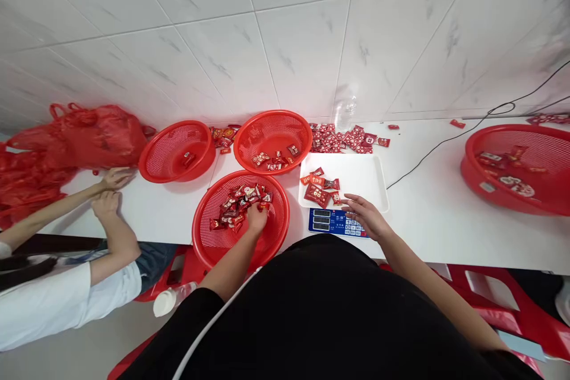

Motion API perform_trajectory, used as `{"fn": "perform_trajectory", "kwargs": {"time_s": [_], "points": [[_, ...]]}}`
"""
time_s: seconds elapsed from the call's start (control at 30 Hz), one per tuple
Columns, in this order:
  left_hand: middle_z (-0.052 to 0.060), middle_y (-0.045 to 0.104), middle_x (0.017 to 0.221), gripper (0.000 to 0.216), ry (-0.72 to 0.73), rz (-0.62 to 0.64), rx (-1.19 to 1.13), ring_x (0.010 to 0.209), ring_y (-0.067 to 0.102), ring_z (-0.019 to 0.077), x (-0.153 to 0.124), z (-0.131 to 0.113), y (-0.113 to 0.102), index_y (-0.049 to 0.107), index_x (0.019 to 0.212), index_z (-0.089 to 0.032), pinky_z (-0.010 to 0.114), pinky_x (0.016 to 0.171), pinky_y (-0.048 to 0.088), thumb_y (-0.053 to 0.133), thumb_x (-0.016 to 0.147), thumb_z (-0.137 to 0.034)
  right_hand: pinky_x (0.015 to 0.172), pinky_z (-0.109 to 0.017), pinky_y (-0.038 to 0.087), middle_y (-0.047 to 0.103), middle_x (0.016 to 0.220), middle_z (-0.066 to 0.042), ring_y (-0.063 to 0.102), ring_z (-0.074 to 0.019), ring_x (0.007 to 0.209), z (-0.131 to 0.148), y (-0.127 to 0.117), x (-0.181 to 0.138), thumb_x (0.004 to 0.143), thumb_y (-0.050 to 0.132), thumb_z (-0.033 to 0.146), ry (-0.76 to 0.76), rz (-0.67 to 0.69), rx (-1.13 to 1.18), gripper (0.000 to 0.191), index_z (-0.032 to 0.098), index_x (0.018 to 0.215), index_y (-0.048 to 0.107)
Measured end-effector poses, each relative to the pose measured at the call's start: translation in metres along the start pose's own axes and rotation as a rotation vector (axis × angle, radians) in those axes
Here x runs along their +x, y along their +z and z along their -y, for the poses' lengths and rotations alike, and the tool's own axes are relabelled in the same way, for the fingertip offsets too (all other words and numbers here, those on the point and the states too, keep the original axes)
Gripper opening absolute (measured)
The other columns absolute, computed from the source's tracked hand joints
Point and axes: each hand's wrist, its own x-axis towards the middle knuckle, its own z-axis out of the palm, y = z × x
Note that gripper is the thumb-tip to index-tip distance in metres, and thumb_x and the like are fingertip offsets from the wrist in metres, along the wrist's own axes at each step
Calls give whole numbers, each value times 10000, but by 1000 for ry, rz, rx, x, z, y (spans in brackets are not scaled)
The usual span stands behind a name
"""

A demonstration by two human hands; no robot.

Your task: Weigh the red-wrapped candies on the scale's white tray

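My left hand (257,218) reaches into the near red basket (199,222). Its fingers are curled down against a red wrapped candy (263,206) at the edge of a heap of wrapped candies (236,205), partly hidden there. Over the front right of a white scale tray (358,175), my right hand (366,217) is open, fingers apart. Its fingertips come close to a small candy (336,197). Several red packets lie on the tray's left side, among them a larger square one (316,195). Below the tray sits the scale's blue keypad (341,222).
Two more red baskets (177,151) (272,126) stand behind, and another basket (512,190) is far right. Loose candies (327,141) and a clear bottle (345,113) line the wall. A black cable (439,145) crosses the table. Left, a co-worker's hands (109,190) rest near red bags (102,136).
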Motion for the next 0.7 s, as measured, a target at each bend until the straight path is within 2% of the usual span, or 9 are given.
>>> {"fn": "perform_trajectory", "kwargs": {"time_s": [0.13, 0.2, 0.3, 0.37, 0.57, 0.7], "points": [[162, 532, 1366, 425, 104, 41, 172, 1248, 514, 275, 1, -8, 7, 581, 1283, -169, 342, 1051, 369, 598, 864, -239, 894, -333, 529, 691, 1224, -52, 639, -229, 1091, 0, 0, 0, 756, 748, 478, 6, -9, -1, 438, 287, 1143, 674], [163, 522, 1375, 448, 122, 14, 236, 1249, 501, 294, -1, -9, 6, 576, 1308, -170, 366, 1047, 370, 594, 871, -267, 892, -332, 530, 696, 1220, -52, 643, -229, 1089, 0, -1, -1, 756, 748, 474, 4, -12, 1, 435, 287, 1142, 674], [158, 493, 1398, 506, 105, -22, 341, 1268, 461, 341, -4, -5, 2, 557, 1354, -210, 426, 1018, 382, 607, 868, -338, 907, -349, 527, 695, 1229, -62, 646, -237, 1094, -2, -2, -1, 758, 743, 473, 2, -20, 5, 441, 282, 1149, 669], [144, 474, 1414, 524, 144, 8, 401, 1265, 453, 342, -6, -1, -1, 545, 1375, -246, 428, 998, 394, 613, 865, -350, 918, -363, 524, 694, 1236, -67, 647, -243, 1095, -3, -3, -2, 757, 742, 473, 6, -28, 6, 447, 281, 1153, 666], [148, 511, 1376, 514, 355, 127, 528, 1222, 462, 340, -14, 1, -2, 543, 1382, -230, 431, 953, 432, 595, 875, -303, 922, -368, 521, 697, 1231, -72, 648, -246, 1091, -4, 1, -2, 749, 752, 463, 14, -25, 13, 452, 276, 1153, 671], [134, 547, 1374, 489, 430, 160, 494, 1255, 471, 317, -15, -3, -3, 578, 1350, -207, 424, 1004, 432, 518, 870, -134, 897, -345, 528, 701, 1221, -62, 654, -232, 1069, -3, 3, -1, 753, 750, 461, 6, -17, 23, 440, 279, 1147, 675]]}}
